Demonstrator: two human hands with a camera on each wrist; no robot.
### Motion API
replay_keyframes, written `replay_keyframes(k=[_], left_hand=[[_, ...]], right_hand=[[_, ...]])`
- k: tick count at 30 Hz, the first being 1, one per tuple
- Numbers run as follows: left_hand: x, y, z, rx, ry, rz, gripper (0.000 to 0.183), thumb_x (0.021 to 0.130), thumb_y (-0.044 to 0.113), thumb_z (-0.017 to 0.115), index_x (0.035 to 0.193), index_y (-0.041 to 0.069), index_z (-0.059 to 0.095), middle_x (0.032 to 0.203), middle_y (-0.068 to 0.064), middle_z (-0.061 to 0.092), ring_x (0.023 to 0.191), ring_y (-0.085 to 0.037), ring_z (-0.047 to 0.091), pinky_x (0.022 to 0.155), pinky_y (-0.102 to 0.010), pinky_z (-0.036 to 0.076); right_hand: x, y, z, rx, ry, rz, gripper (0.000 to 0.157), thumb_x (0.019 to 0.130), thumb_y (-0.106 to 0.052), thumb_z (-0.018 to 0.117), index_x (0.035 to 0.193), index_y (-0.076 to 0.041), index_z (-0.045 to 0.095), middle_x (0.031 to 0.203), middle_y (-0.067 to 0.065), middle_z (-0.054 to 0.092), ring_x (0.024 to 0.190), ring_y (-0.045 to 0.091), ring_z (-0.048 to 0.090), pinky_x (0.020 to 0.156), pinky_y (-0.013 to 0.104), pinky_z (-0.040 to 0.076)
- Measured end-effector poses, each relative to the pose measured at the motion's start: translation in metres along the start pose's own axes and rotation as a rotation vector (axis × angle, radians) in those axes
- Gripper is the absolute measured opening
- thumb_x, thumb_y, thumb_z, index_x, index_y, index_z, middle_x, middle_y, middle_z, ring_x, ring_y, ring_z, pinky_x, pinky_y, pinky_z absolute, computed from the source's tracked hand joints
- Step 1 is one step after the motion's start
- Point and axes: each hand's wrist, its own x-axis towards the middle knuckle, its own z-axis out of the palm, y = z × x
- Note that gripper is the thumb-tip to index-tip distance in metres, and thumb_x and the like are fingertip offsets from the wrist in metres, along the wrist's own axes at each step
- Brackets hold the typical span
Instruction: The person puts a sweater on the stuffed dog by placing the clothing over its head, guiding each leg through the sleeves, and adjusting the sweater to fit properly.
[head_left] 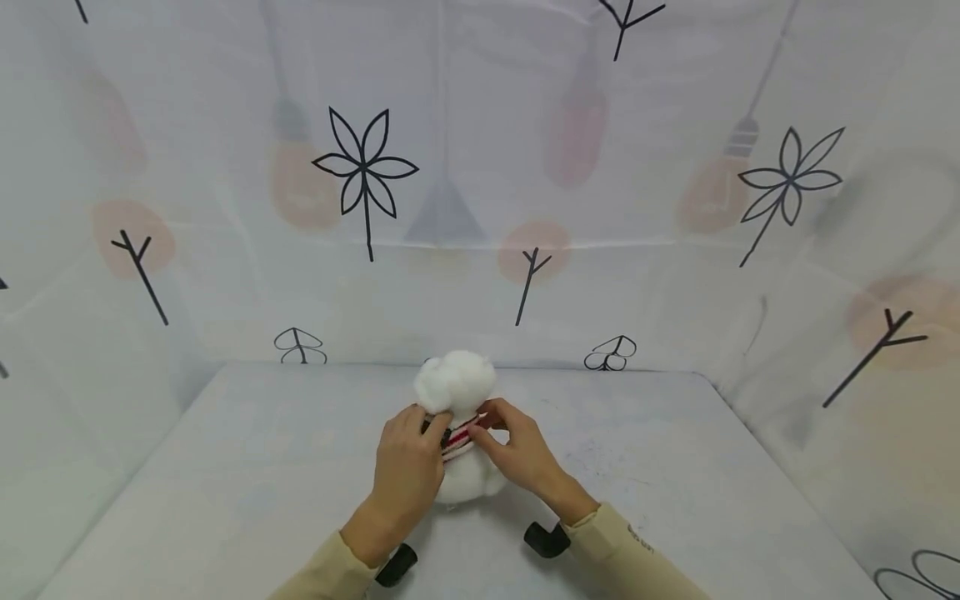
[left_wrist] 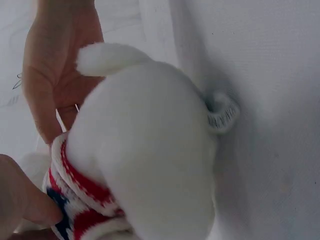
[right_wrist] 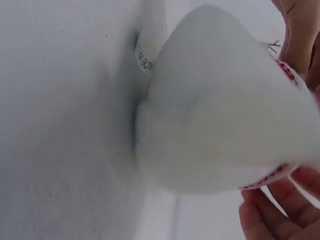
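A white plush toy (head_left: 472, 479) sits upright on the table, its round fluffy head (head_left: 456, 379) facing away. Round its neck is a knitted scarf (head_left: 459, 435) in red, white and navy. From the left, my left hand (head_left: 408, 458) grips the scarf, its thumb (left_wrist: 42, 210) lying on the navy part in the left wrist view. My right hand (head_left: 521, 446) pinches the scarf's right side between thumb and fingers; in the right wrist view its fingers (right_wrist: 280, 207) are at the red-edged knit. The fingertips behind the neck are hidden.
A printed white tag (left_wrist: 223, 116) sticks out low on the toy, against the white tabletop (head_left: 300, 467). Patterned white cloth (head_left: 465, 292) closes off the back and sides. Black wrist devices (head_left: 546, 540) hang under both beige sleeves.
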Motion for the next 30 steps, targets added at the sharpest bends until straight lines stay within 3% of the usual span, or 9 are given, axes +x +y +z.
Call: replay_keyframes(k=[7, 12, 15, 21, 26, 30], left_hand=[[-0.001, 0.003, -0.005, -0.068, -0.075, -0.137, 0.023, 0.079, 0.012, 0.077, 0.098, 0.007, 0.064, 0.087, -0.009, 0.055, 0.078, -0.026, 0.055, 0.062, -0.038, 0.050], [-0.001, 0.001, -0.007, -0.052, -0.121, -0.207, 0.025, 0.078, 0.006, 0.076, 0.100, 0.009, 0.063, 0.096, -0.013, 0.056, 0.084, -0.030, 0.055, 0.065, -0.040, 0.051], [-0.001, 0.000, -0.008, -0.040, -0.125, -0.202, 0.026, 0.077, -0.001, 0.073, 0.098, 0.009, 0.064, 0.097, -0.012, 0.055, 0.087, -0.030, 0.055, 0.067, -0.041, 0.051], [-0.003, -0.002, -0.006, -0.107, -0.174, -0.185, 0.019, 0.074, -0.004, 0.072, 0.087, 0.007, 0.064, 0.086, -0.005, 0.053, 0.078, -0.022, 0.053, 0.063, -0.035, 0.049], [-0.005, -0.010, -0.005, -0.142, -0.250, -0.132, 0.019, 0.072, -0.005, 0.073, 0.083, 0.007, 0.064, 0.087, -0.003, 0.053, 0.080, -0.020, 0.052, 0.070, -0.035, 0.048], [-0.006, -0.019, -0.004, -0.148, -0.259, -0.069, 0.023, 0.070, -0.004, 0.078, 0.082, 0.008, 0.063, 0.089, -0.001, 0.053, 0.082, -0.020, 0.053, 0.072, -0.035, 0.048]], right_hand=[[-0.004, 0.001, 0.000, 0.054, -0.061, -0.059, 0.034, 0.089, -0.026, 0.068, 0.121, -0.018, 0.057, 0.087, -0.008, 0.062, 0.085, 0.009, 0.063, 0.079, 0.036, 0.053], [-0.007, 0.002, 0.003, 0.050, -0.148, -0.088, 0.050, 0.085, -0.018, 0.073, 0.129, -0.020, 0.050, 0.083, -0.011, 0.060, 0.078, 0.006, 0.059, 0.075, 0.037, 0.053], [-0.009, 0.002, 0.006, 0.051, -0.187, -0.122, 0.051, 0.084, -0.012, 0.073, 0.128, -0.014, 0.046, 0.084, -0.010, 0.059, 0.079, 0.006, 0.059, 0.076, 0.039, 0.052], [-0.010, 0.006, 0.008, -0.036, -0.144, -0.238, 0.025, 0.086, -0.008, 0.071, 0.106, -0.007, 0.056, 0.093, 0.000, 0.061, 0.089, 0.014, 0.059, 0.079, 0.041, 0.050], [-0.010, 0.014, 0.010, -0.095, -0.130, -0.271, 0.014, 0.087, -0.007, 0.069, 0.097, -0.011, 0.061, 0.096, -0.001, 0.059, 0.092, 0.012, 0.057, 0.078, 0.039, 0.050], [-0.007, 0.016, 0.012, -0.118, -0.113, -0.288, 0.011, 0.088, -0.008, 0.068, 0.093, -0.013, 0.061, 0.103, -0.002, 0.057, 0.097, 0.011, 0.056, 0.080, 0.033, 0.050]])
